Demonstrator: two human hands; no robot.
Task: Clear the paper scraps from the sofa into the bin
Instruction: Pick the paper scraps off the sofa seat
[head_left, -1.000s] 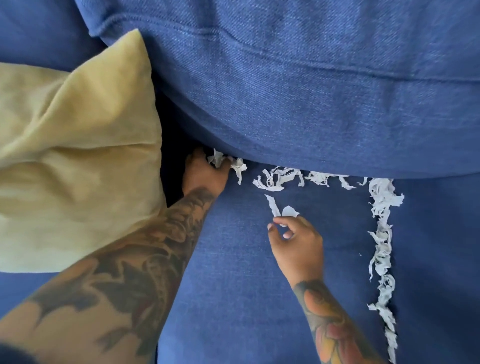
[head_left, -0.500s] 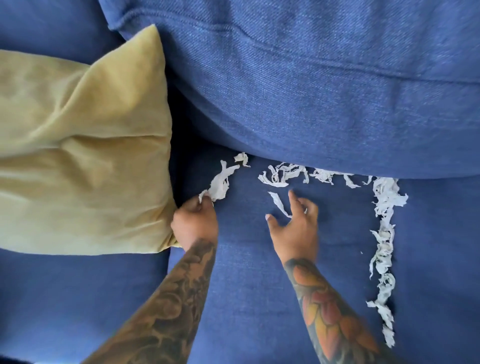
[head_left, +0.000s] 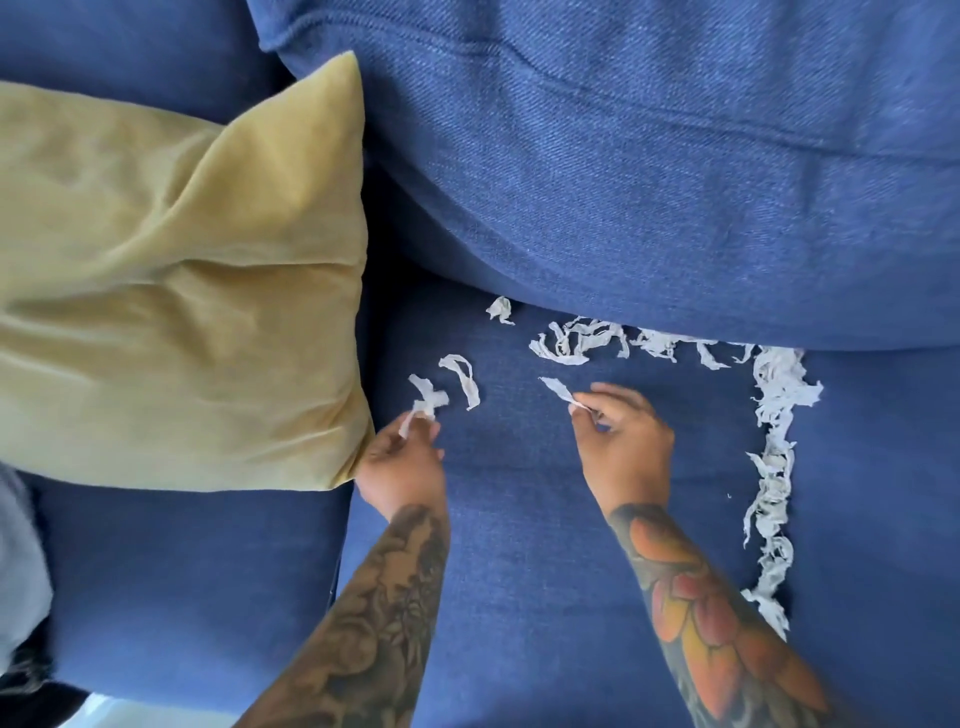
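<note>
White paper scraps lie on the blue sofa seat (head_left: 519, 519). My left hand (head_left: 402, 462) pinches a small scrap (head_left: 423, 402) near the yellow cushion. A curled strip (head_left: 462, 379) lies just right of it. My right hand (head_left: 621, 441) pinches another strip (head_left: 558, 389) at its lower end. A tangled row of scraps (head_left: 597, 340) runs along the foot of the back cushion. From its right end, a long line of scraps (head_left: 774, 467) follows the seam between seat cushions toward me. One lone scrap (head_left: 500, 310) sits at the back. No bin is in view.
A yellow cushion (head_left: 171, 291) leans on the left seat, its corner touching my left hand. The blue back cushion (head_left: 649, 182) overhangs the far edge of the seat. A grey and dark shape (head_left: 21, 571) shows at the left edge.
My left hand drew scraps out from the gap by the yellow cushion and moved toward me. My right hand closed its fingers on the strip it was reaching for.
</note>
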